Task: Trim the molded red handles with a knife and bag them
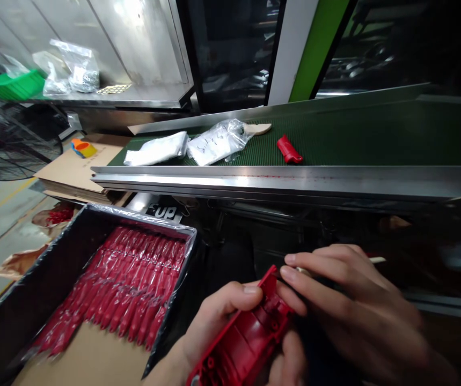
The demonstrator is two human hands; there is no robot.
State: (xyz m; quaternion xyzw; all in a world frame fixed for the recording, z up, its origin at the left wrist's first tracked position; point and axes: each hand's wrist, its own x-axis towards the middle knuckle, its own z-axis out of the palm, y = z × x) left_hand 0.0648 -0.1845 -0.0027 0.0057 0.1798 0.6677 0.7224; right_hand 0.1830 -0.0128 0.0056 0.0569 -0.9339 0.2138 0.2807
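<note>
My left hand [230, 305] is wrapped round a red plastic shell [242, 343], its hollow inside with ribs and small posts facing up. The thumb presses on the near side and fingers curl round the far side. Close to the shell's upper end is my right hand [355, 300], with its fingers bent together. A small pale piece [303, 271] shows at those fingertips, too small to name. Beyond the hands, a small red part [289, 149] lies on the green ribbed conveyor belt [359, 134].
A black crate [193, 234] at the left holds rows of wrapped red parts [133, 284]. Plastic bags [218, 142] lie on the belt, behind its metal edge [294, 179]. Flat cardboard [73, 171], a fan [5, 134] and a green bin [15, 84] stand farther left.
</note>
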